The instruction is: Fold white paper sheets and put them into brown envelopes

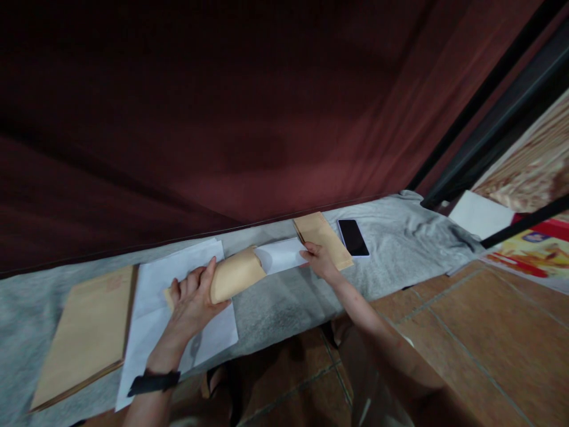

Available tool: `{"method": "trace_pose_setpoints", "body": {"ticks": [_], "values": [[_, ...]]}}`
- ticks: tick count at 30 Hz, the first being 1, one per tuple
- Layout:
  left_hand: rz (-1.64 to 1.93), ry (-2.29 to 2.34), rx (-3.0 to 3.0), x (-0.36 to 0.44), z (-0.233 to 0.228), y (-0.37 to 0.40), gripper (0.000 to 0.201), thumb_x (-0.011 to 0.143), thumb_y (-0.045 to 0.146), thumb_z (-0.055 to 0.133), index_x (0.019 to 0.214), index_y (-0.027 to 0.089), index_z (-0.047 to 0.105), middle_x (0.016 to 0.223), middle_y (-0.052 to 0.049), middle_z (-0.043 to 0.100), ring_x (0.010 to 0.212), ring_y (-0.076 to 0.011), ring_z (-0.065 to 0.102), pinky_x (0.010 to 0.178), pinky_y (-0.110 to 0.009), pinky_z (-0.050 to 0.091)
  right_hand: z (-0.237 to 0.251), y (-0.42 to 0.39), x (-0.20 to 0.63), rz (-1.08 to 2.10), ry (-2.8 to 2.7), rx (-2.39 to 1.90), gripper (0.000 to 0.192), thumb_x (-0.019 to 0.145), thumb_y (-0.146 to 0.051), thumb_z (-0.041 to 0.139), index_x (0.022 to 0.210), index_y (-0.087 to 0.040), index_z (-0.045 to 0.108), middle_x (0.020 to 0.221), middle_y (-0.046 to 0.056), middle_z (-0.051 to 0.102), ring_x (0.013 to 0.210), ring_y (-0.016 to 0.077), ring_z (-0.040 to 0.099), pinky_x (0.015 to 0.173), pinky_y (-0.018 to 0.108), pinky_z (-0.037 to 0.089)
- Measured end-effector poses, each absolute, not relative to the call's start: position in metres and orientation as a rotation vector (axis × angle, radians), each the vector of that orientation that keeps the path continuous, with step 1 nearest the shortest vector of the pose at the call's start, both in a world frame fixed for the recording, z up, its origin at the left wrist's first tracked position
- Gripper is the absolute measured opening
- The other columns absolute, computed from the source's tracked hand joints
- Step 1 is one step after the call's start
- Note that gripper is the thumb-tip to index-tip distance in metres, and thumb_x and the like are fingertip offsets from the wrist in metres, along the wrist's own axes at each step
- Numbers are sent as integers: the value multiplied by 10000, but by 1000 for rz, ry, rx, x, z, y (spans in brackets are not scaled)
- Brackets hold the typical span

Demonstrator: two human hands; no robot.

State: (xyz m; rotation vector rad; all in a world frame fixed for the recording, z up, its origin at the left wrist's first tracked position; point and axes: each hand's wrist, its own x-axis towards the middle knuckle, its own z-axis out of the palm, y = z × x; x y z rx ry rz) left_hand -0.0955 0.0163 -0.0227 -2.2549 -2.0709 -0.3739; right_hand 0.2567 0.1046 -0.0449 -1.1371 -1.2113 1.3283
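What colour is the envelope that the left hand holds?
The envelope in the left hand is tan brown; the head view shows it.

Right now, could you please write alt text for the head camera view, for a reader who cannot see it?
A person's left hand holds a tan envelope open while the right hand holds a white paper that goes into its mouth. They work over a grey cloth that also bears white sheets, two envelope stacks and a black phone.
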Motion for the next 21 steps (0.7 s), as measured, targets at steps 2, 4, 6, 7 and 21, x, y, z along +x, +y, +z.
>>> {"method": "trace_pose_setpoints", "body": {"ticks": [2, 4, 6, 7, 21], "values": [[-378, -2032, -2274, -94, -23, 16, 1049, 757, 434, 700, 1639, 220, 174, 1412, -191, 481, 1336, -400, 453, 1197, -659, 121, -44, 104, 256, 1344, -1204, -1150, 213, 707, -417, 725, 731, -232, 623, 711, -11, 597, 649, 158, 585, 554, 294, 590], [-384, -2002, -2293, -92, -23, 17, 1062, 751, 428, 714, 1640, 224, 169, 1418, -193, 477, 1341, -399, 449, 1199, -664, 112, -43, 103, 255, 1350, -1208, -1173, 209, 709, -405, 728, 723, -231, 612, 714, -13, 599, 652, 157, 590, 552, 287, 591], [-387, -1988, -2315, -89, -24, 17, 1083, 747, 435, 727, 1643, 244, 149, 1435, -187, 468, 1345, -398, 445, 1199, -671, 104, -41, 102, 253, 1361, -1216, -1200, 211, 714, -400, 731, 723, -230, 606, 715, -14, 599, 653, 159, 590, 551, 282, 584], [-392, -1985, -2329, -87, -24, 17, 1094, 747, 441, 732, 1644, 255, 136, 1445, -183, 462, 1352, -398, 441, 1200, -676, 99, -40, 101, 252, 1369, -1224, -1210, 211, 724, -403, 728, 729, -230, 607, 710, -15, 595, 653, 160, 588, 555, 281, 579], [-514, -1900, -2499, -51, -19, 17, 1150, 722, 437, 770, 1643, 262, 105, 1502, -196, 429, 1430, -406, 385, 1206, -664, 94, -44, 85, 220, 1289, -1408, -1151, 171, 807, -360, 671, 730, -232, 754, 782, 8, 698, 751, 186, 600, 663, 283, 449]]}}
